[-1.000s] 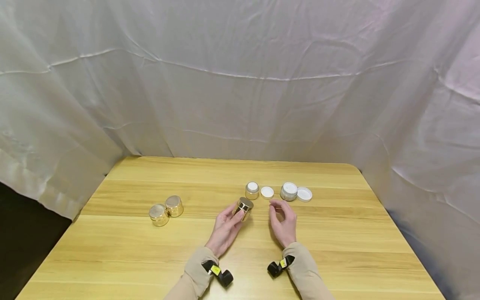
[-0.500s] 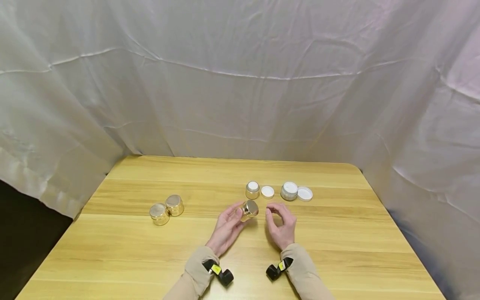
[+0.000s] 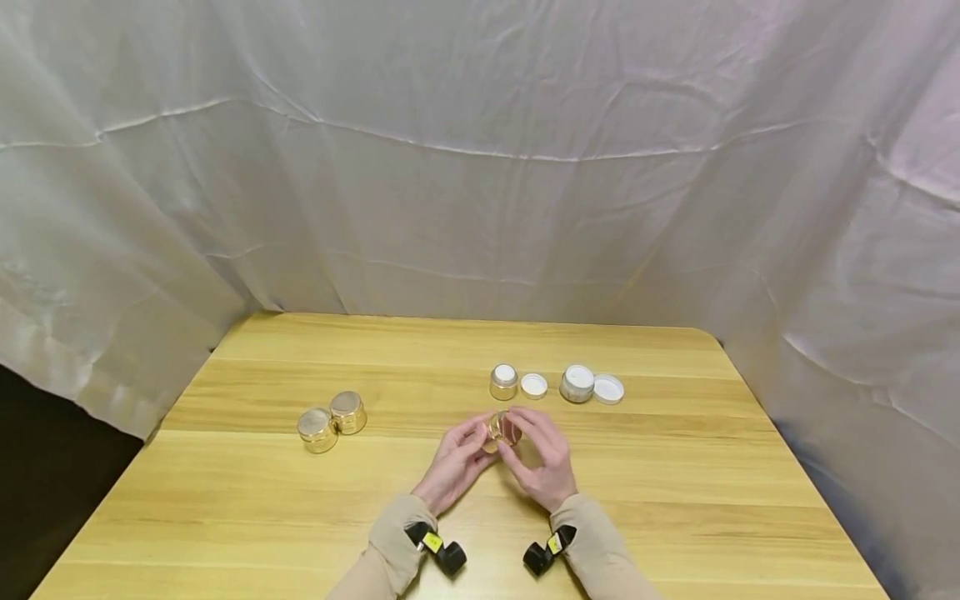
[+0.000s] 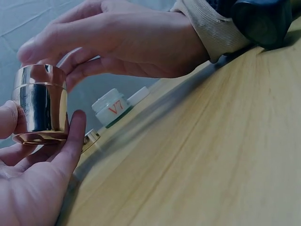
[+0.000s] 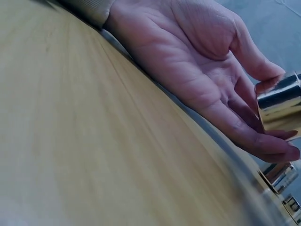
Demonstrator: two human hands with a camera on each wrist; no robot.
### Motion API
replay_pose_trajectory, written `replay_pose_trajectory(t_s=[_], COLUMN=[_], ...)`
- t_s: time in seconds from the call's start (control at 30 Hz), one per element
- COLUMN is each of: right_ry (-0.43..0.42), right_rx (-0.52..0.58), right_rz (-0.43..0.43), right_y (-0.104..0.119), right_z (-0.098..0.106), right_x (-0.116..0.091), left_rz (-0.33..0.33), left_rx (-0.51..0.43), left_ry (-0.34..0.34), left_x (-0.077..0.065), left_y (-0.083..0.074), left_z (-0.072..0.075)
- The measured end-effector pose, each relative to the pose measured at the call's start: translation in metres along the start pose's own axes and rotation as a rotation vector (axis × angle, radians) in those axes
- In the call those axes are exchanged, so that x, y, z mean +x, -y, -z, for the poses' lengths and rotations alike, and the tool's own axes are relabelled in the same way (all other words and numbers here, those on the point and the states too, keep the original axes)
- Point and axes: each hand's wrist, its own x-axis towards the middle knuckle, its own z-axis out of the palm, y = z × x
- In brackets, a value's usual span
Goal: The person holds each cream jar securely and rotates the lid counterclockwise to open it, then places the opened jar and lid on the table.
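A shiny gold jar (image 4: 41,106) with its lid on is held up off the table, tilted to the right in the head view. My left hand (image 3: 448,467) grips its lower part between thumb and fingers. From the other side, my right hand (image 3: 547,465) has its thumb and fingers round the lid (image 5: 281,106). Faint print shows on the jar's side in the left wrist view. Beyond the hands stand an uncapped gold jar (image 3: 504,388) with a white top and an uncapped jar (image 3: 577,390) marked "V7" in the left wrist view.
Two lids lie with white insides up: one lid (image 3: 534,385) between the uncapped jars, another lid (image 3: 609,388) to their right. On the left, two capped gold jars (image 3: 318,437) stand touching. A grey curtain (image 3: 480,208) hangs behind the wooden table (image 3: 225,500).
My right hand has moved left from beside the jar onto its lid. The jar in my left hand has tipped over toward the right hand.
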Motion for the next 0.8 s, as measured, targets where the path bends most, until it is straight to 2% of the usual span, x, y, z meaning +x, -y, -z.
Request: replay_pose_trajectory(t_s=[0.2, 0.43, 0.8], right_ry=[0.02, 0.036, 0.06], right_rx=[-0.019, -0.026, 0.008], right_rz=[-0.026, -0.057, -0.039], right_y=[0.0046, 0.0072, 0.0085], right_z=[-0.0009, -0.0005, -0.003], right_x=[0.0008, 0.0009, 0.0012], left_rz=[0.026, 0.023, 0.01], left_rx=[0.011, 0.044, 0.03], left_ry=[0.019, 0.032, -0.011], left_x=[-0.001, 0.0005, 0.0008], left_y=[-0.0011, 0.0001, -0.0004], left_z=[-0.0009, -0.0009, -0.0041])
